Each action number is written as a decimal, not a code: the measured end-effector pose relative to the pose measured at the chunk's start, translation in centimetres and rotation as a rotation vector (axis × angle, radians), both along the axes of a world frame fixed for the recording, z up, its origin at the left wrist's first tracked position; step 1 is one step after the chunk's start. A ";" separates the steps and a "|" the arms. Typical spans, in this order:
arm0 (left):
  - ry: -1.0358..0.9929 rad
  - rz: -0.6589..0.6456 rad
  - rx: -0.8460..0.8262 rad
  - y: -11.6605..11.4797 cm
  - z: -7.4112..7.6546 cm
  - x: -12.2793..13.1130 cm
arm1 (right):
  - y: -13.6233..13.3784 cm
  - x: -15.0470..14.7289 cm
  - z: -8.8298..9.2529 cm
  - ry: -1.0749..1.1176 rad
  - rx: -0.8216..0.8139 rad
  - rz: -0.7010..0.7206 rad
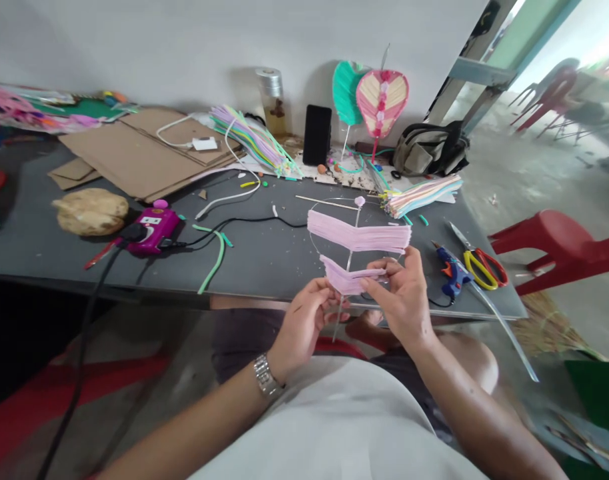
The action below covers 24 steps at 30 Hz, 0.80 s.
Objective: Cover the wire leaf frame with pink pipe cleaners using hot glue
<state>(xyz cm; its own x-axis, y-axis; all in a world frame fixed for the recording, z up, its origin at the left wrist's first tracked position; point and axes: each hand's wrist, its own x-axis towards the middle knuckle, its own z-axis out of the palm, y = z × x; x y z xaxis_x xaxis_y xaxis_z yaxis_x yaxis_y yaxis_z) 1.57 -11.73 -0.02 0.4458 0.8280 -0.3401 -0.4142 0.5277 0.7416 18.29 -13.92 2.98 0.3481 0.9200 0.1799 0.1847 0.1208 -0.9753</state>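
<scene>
Between my hands is a fan frame (351, 259), a thin wire loop on a central stick with two bands of pink pipe cleaners bent into V shapes. The upper pink band (357, 233) spans the loop; the lower pink band (345, 279) lies nearer me. My left hand (309, 317), a metal watch on its wrist, closes its fingers at the lower band's left side, by the stick. My right hand (402, 293) pinches that band's right side between thumb and fingers. A small pink puff (359, 201) tops the stick.
A glue gun (453, 273) and scissors (479, 260) lie right. A purple power socket (154, 230) with a black cord stands left, beside a pale lump (90, 211). Behind are cardboard (149, 150), pipe cleaner bundles (257, 140), a phone (317, 135) and two finished leaf-shaped fans (383, 103).
</scene>
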 end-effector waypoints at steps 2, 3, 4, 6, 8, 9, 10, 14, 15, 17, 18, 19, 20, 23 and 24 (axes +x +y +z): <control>-0.027 0.017 -0.034 -0.1 0.1 0.7 | -0.2 -0.5 -0.2 -0.063 0.009 -0.021; -0.015 0.051 -0.022 0.0 0.2 0.9 | -0.3 -0.8 -0.3 -0.095 0.007 -0.030; 0.006 0.095 0.001 0.1 0.2 1.1 | -0.4 -1.0 -0.4 -0.123 0.001 -0.035; 0.059 0.164 0.052 0.3 0.0 1.3 | -0.6 -1.2 -0.7 -0.150 -0.007 -0.034; 0.104 0.187 0.092 0.5 -0.5 1.4 | -0.7 -1.4 -1.1 -0.158 -0.008 -0.031; 0.124 0.189 0.104 0.5 -0.7 1.4 | -0.7 -1.4 -1.2 -0.166 -0.010 -0.028; 0.140 0.193 0.113 0.5 -0.9 1.5 | -0.7 -1.4 -1.4 -0.180 -0.014 -0.027; 0.184 0.234 0.140 0.7 -1.4 1.3 | -0.8 -1.1 -1.8 -0.253 -0.043 -0.040; 0.191 0.249 0.149 0.8 -1.5 1.2 | -0.9 -1.0 -1.8 -0.278 -0.049 -0.057; 0.208 0.283 0.174 1.0 -1.5 1.0 | -1.2 -0.5 -1.9 -0.360 -0.057 -0.100; 0.217 0.300 0.186 1.1 -1.5 0.9 | -1.5 -0.4 -1.8 -0.424 -0.053 -0.114; 0.223 0.315 0.197 1.2 -1.6 0.8 | -1.7 -0.2 -1.8 -0.502 -0.039 -0.116; 0.223 0.327 0.205 1.3 -1.6 0.7 | -1.9 -0.1 -1.7 -0.586 -0.012 -0.103; 0.212 0.336 0.215 1.4 -1.9 0.6 | -2.3 -0.1 -1.2 -0.822 0.165 -0.004; 0.211 0.335 0.217 1.3 -2.0 0.6 | -2.3 -0.1 -1.1 -0.877 0.245 0.028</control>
<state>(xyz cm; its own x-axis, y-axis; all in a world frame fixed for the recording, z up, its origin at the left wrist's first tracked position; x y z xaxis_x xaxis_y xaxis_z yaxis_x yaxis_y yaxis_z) 2.17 -10.40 -2.00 0.0806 0.9769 -0.1977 -0.3639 0.2135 0.9067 18.18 -16.19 1.88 -0.0283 0.8271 0.5614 0.8420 0.3224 -0.4325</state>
